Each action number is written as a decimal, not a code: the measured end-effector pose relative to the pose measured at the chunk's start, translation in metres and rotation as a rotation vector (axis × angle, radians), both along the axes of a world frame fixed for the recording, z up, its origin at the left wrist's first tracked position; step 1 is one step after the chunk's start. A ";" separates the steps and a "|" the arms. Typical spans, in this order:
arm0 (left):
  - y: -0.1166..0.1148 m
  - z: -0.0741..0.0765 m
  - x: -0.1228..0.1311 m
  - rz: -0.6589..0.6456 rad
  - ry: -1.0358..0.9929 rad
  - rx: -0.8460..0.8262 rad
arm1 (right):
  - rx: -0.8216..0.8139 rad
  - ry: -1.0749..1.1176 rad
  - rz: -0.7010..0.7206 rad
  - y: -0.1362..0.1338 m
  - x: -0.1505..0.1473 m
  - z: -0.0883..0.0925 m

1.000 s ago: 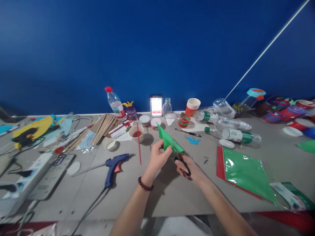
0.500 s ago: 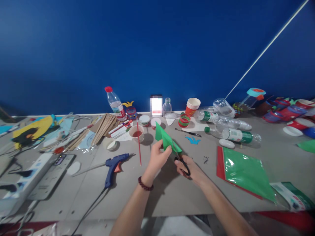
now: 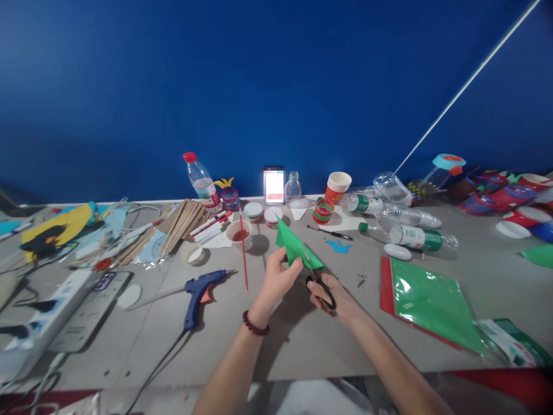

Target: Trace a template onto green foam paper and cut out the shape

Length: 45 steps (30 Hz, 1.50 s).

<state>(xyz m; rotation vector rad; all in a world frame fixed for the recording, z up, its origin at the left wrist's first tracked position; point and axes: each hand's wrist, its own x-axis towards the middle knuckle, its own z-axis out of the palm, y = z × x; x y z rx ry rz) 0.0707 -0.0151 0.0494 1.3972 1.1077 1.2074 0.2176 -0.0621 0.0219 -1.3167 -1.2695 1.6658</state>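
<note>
My left hand (image 3: pixel 279 278) pinches a folded piece of green paper (image 3: pixel 292 244) above the grey table (image 3: pixel 268 340). My right hand (image 3: pixel 330 294) grips black-handled scissors (image 3: pixel 319 287), with the blades pushed into the paper's lower right edge. A dark bead bracelet (image 3: pixel 254 324) sits on my left wrist. A red brush (image 3: pixel 244 253) leans from a white cup of red paint (image 3: pixel 240 233) just left of my hands.
A blue glue gun (image 3: pixel 199 291) lies left of my hands. A bag of green and red sheets (image 3: pixel 425 300) lies at the right. Plastic bottles (image 3: pixel 401 222), paper cups (image 3: pixel 337 185), markers (image 3: pixel 211 226), wooden sticks (image 3: pixel 181 222) and a power strip (image 3: pixel 38 320) crowd the table.
The green paper has shifted slightly between my hands, tilting a little left and back. Both hands stay in nearly the same place with the scissors at the paper.
</note>
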 end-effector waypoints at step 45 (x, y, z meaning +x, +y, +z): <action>0.000 0.001 0.001 -0.067 -0.045 -0.083 | 0.030 0.056 0.018 0.001 0.001 -0.004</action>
